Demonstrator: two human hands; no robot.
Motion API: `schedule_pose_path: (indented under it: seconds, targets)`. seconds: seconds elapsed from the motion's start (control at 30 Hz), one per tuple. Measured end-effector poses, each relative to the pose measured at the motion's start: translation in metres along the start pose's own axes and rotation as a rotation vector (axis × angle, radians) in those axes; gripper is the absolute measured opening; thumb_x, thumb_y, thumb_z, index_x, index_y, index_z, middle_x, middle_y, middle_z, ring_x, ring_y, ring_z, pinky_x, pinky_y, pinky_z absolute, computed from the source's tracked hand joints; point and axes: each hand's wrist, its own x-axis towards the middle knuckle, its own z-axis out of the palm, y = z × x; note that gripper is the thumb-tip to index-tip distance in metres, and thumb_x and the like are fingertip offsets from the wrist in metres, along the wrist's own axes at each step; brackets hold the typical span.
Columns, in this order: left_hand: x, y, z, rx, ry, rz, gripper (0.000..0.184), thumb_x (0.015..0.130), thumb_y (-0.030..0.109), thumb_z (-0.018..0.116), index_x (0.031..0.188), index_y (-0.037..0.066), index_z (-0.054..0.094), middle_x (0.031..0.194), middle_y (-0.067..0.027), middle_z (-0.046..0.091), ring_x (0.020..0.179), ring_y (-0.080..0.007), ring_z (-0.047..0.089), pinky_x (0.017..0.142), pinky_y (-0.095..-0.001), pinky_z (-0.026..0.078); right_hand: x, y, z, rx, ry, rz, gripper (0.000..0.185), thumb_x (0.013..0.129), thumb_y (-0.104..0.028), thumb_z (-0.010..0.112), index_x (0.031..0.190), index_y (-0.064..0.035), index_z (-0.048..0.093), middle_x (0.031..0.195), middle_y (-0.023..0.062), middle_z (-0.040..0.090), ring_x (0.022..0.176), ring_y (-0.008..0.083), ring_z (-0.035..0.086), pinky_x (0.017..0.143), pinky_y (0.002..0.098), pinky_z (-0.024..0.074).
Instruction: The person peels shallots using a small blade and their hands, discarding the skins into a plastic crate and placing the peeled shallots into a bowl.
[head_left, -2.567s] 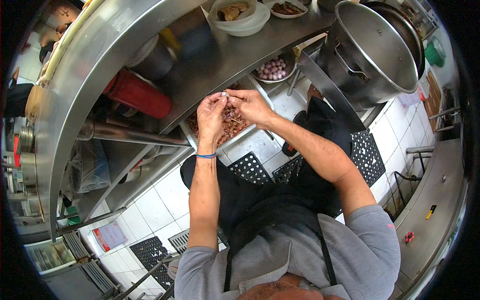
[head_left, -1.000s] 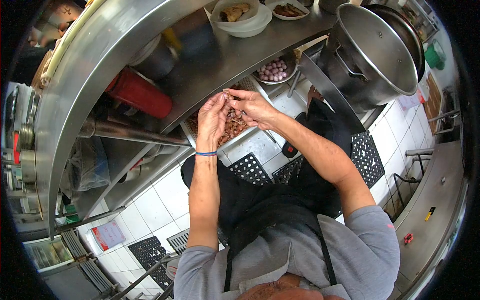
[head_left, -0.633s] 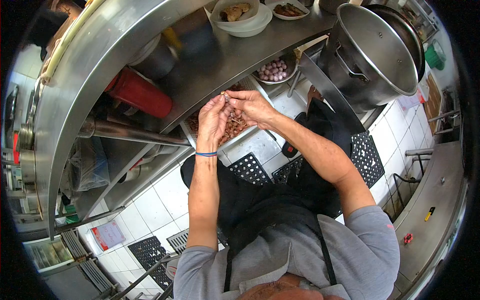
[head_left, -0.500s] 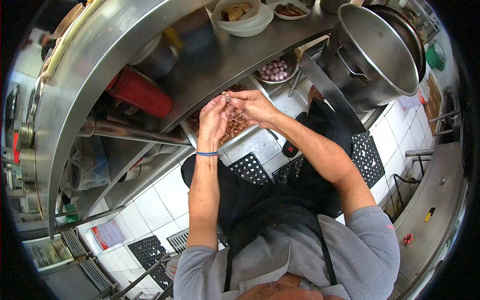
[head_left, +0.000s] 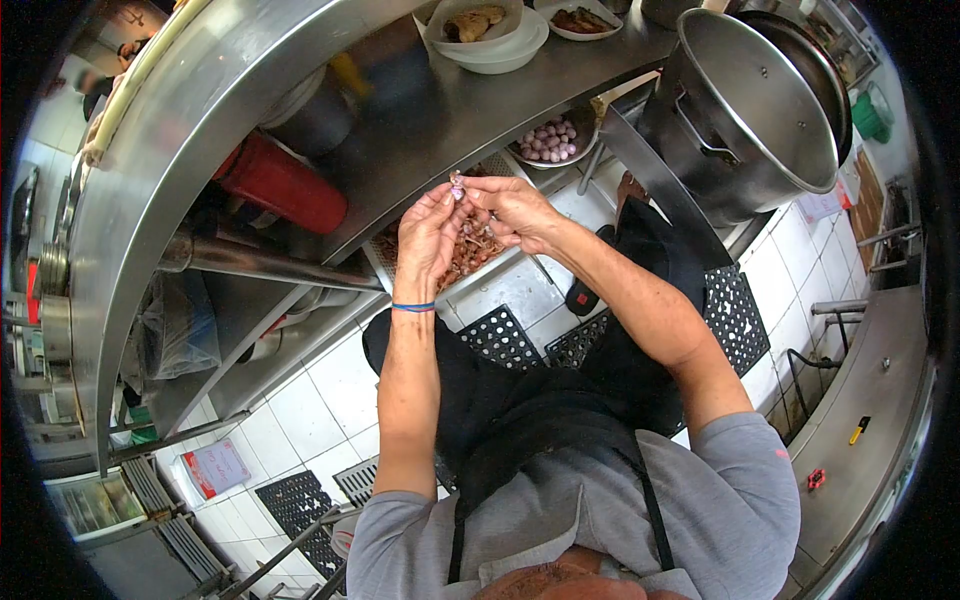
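Observation:
A small purple-white shallot (head_left: 458,187) is pinched between the fingertips of both hands. My left hand (head_left: 428,232), with a blue band at the wrist, holds it from the left side. From the right, my right hand (head_left: 512,212) grips it with thumb and forefinger, its other fingers curled below. Under the hands lies a white basket (head_left: 520,180) with a heap of reddish-brown shallots and skins (head_left: 470,250), partly hidden by the hands. Beyond it to the right, a metal bowl (head_left: 590,135) contains several pale purple peeled shallots (head_left: 548,140).
A steel counter (head_left: 480,105) curves over the basket, with white food containers (head_left: 505,55) on top. A large steel pot (head_left: 740,100) stands at the right. On the lower shelf lies a red container (head_left: 285,185). Black perforated mats (head_left: 500,338) cover parts of the tiled floor.
The fingers have shifted around the shallot, which now shows more purple-white surface between the fingertips. Both hands stay above the basket. At the upper left, background people have moved.

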Motion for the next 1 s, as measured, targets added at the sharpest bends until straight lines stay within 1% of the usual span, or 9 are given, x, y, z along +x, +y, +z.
schedule_pose_path:
  seconds: [0.13,0.3,0.43,0.5,0.63,0.73,0.83,0.9,1.0]
  targets:
    - [0.001,-0.001,0.001,0.036,0.027,0.035,0.018,0.092,0.002,0.056,0.109,-0.005,0.060,0.105,-0.0127,0.065,0.094,-0.0204,0.063,0.090,-0.0336,0.051,-0.004,0.003,0.007,-0.041,0.019,-0.009,0.032,0.097,-0.018,0.055,0.128,-0.0075,0.056,0.066,-0.0013,0.047,0.039,0.0032,0.032,0.029,0.0215,0.0223]
    - [0.002,-0.002,-0.004,0.077,-0.017,0.052,0.017,0.092,0.002,0.057,0.108,-0.005,0.060,0.105,-0.0129,0.065,0.096,-0.0199,0.063,0.091,-0.0343,0.051,0.000,0.007,0.004,-0.045,0.015,-0.032,0.031,0.097,-0.017,0.055,0.127,-0.0081,0.058,0.066,-0.0008,0.047,0.039,0.0034,0.033,0.029,0.0217,0.0229]
    - [-0.001,-0.002,0.003,0.099,0.015,0.062,0.017,0.092,0.001,0.057,0.107,-0.005,0.060,0.106,-0.0128,0.065,0.096,-0.0197,0.063,0.091,-0.0336,0.052,0.001,0.003,0.004,-0.044,0.061,-0.046,0.028,0.097,-0.016,0.054,0.124,-0.0082,0.060,0.066,-0.0010,0.048,0.039,0.0034,0.034,0.029,0.0217,0.0228]
    - [-0.001,-0.001,0.005,0.092,0.013,0.067,0.017,0.092,0.001,0.057,0.108,-0.006,0.059,0.107,-0.0130,0.064,0.094,-0.0190,0.063,0.088,-0.0315,0.054,0.002,0.000,0.000,0.057,0.019,0.005,0.029,0.097,-0.015,0.053,0.125,-0.0078,0.058,0.068,-0.0009,0.049,0.039,0.0035,0.033,0.029,0.0213,0.0231]
    - [-0.002,0.005,0.011,0.054,-0.011,0.035,0.021,0.093,0.001,0.057,0.112,-0.006,0.058,0.112,-0.0130,0.063,0.096,-0.0190,0.063,0.090,-0.0308,0.053,0.007,-0.002,-0.013,0.286,-0.095,0.094,0.031,0.097,-0.012,0.050,0.128,-0.0072,0.054,0.072,-0.0007,0.050,0.040,0.0039,0.033,0.031,0.0204,0.0232]
    - [-0.002,0.005,0.017,0.050,0.007,0.028,0.022,0.093,0.002,0.056,0.114,-0.006,0.058,0.114,-0.0130,0.063,0.097,-0.0191,0.063,0.090,-0.0302,0.052,0.006,-0.001,-0.010,0.218,-0.066,0.066,0.032,0.097,-0.012,0.050,0.129,-0.0070,0.051,0.074,-0.0007,0.050,0.041,0.0043,0.033,0.032,0.0202,0.0229]
    - [-0.001,0.003,0.018,0.087,0.017,0.054,0.023,0.094,0.004,0.055,0.115,-0.006,0.057,0.113,-0.0132,0.063,0.097,-0.0193,0.063,0.090,-0.0298,0.052,0.005,0.001,-0.009,0.185,-0.050,0.050,0.030,0.097,-0.012,0.050,0.127,-0.0070,0.052,0.073,-0.0010,0.050,0.041,0.0045,0.032,0.032,0.0205,0.0227]
    - [0.000,-0.002,0.011,0.130,0.022,0.079,0.024,0.095,0.005,0.054,0.116,-0.007,0.057,0.112,-0.0132,0.063,0.096,-0.0194,0.063,0.088,-0.0300,0.053,0.004,0.001,-0.008,0.172,-0.036,0.041,0.032,0.098,-0.013,0.051,0.130,-0.0079,0.051,0.073,-0.0007,0.050,0.042,0.0038,0.033,0.033,0.0193,0.0228]
    - [0.000,-0.002,0.005,0.128,0.020,0.064,0.027,0.097,0.006,0.050,0.120,-0.006,0.056,0.116,-0.0147,0.062,0.098,-0.0210,0.063,0.090,-0.0321,0.053,0.004,0.000,-0.008,0.166,-0.017,0.039,0.034,0.098,-0.014,0.050,0.132,-0.0088,0.050,0.074,-0.0005,0.050,0.043,0.0035,0.033,0.033,0.0187,0.0227]
